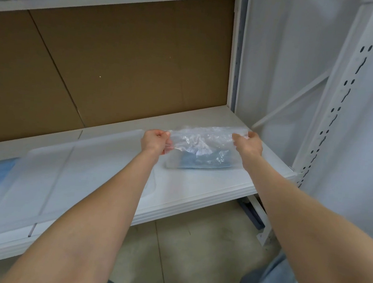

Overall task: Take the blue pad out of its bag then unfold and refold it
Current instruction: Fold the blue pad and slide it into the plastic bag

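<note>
Right now your left hand [156,141] and right hand [249,144] each pinch the clear bag's [200,140] top edge; its blue pad [204,160] sits on the white shelf [199,185].

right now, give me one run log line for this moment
left hand: pinches bag edge | right hand: pinches bag edge | blue pad: inside bag | bag: bottom on shelf

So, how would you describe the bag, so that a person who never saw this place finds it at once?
Look at the white shelf with the brown cardboard back. Near its right end, the left hand and the right hand pinch the top edge of a crinkled clear bag. Unlike the flat white sheet to its left, it shows a blue pad inside.
</note>
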The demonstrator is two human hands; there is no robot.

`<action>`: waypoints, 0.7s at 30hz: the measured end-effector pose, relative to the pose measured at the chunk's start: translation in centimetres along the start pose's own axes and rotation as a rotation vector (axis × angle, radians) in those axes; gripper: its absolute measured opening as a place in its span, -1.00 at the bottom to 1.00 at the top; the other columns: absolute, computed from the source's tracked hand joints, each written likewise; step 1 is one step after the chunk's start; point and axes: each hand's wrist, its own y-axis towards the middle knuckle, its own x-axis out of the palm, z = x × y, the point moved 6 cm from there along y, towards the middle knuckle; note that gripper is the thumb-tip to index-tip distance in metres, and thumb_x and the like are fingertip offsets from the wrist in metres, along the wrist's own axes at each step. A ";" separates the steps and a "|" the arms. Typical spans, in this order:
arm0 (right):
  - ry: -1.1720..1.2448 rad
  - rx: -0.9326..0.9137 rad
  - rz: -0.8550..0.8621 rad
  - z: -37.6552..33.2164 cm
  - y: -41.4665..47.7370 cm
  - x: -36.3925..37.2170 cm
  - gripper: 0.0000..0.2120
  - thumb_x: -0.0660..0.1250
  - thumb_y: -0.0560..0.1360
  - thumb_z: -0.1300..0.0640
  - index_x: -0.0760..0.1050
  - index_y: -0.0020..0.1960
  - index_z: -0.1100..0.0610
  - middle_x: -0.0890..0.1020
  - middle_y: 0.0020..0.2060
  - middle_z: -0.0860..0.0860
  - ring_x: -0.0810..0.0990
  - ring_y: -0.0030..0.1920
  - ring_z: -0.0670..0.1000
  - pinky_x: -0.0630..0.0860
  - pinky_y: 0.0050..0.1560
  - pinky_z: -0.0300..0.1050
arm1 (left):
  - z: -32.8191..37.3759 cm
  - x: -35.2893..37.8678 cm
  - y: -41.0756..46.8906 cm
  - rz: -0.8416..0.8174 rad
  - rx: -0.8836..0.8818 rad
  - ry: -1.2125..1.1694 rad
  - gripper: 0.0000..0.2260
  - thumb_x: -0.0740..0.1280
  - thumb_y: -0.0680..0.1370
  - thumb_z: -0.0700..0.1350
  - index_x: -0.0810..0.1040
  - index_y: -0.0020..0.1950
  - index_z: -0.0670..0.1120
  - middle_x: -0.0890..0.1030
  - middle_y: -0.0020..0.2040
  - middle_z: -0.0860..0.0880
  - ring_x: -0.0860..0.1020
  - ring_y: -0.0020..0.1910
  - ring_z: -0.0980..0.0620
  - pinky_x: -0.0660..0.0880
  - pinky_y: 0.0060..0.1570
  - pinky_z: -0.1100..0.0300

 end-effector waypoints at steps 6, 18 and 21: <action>-0.392 -0.091 0.021 0.4 -0.2 -0.5 -0.44 0.20 0.54 0.26 0.15 0.49 0.01 0.54 0.16 0.13 0.54 0.12 0.19 0.45 0.00 -0.05 | 0.3 0.7 -0.4 0.092 0.130 0.327 -0.71 0.29 0.58 -0.11 0.46 0.28 -0.14 0.59 0.14 -0.15 0.60 -0.05 -0.10 0.51 -0.01 0.11; -1.115 -0.494 -0.029 -0.2 -0.7 2.1 -0.52 0.26 0.54 0.01 0.28 0.45 -0.06 0.24 0.44 0.08 0.20 0.40 0.16 0.27 0.33 0.01 | -4.1 9.0 -3.7 -0.637 0.594 1.324 -0.37 0.26 0.51 0.23 0.12 0.53 0.14 0.22 0.51 0.07 0.22 0.47 -0.01 0.29 0.35 0.05; -1.198 -0.614 -0.277 0.4 -1.3 4.0 -0.45 0.28 0.47 -0.24 0.37 0.40 -0.07 0.43 0.33 0.02 0.29 0.34 0.09 0.29 0.29 -0.03 | -3.5 9.6 -3.5 -0.577 0.682 1.397 -0.55 0.21 0.56 0.15 0.31 0.44 0.11 0.41 0.40 0.04 0.40 0.34 -0.02 0.42 0.19 0.07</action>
